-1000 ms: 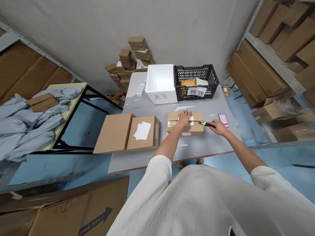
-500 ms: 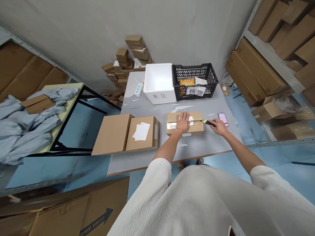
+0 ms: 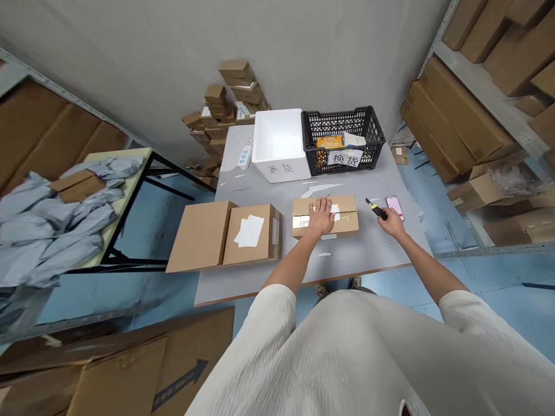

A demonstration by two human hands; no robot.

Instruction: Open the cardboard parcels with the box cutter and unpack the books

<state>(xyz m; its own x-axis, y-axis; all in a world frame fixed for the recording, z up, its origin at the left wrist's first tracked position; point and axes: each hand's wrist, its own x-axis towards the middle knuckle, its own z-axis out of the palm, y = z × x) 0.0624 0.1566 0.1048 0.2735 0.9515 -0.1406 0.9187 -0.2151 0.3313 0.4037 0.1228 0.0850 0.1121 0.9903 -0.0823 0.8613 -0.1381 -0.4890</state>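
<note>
My left hand (image 3: 321, 216) lies flat with fingers spread on top of a small taped cardboard box (image 3: 347, 219) on the grey table (image 3: 269, 289). White labels show beside and under the fingers. To the right of the box, my right hand (image 3: 392, 222) is wrapped round a black and yellow utility knife (image 3: 376, 208). The knife points up and to the left, apart from the box. A phone (image 3: 395, 208) with a lit screen lies just behind the right hand.
A white foam box (image 3: 281, 171) and a black crate (image 3: 377, 141) with small packets stand at the back. An open carton (image 3: 243, 231) with white papers sits on the left. Grey bags (image 3: 69, 231) cover a side table. Shelves of cartons stand at the right.
My right hand has drawn the knife away from the box's right end, to the right, and the blade end now points up-left. My left hand stays on the box.
</note>
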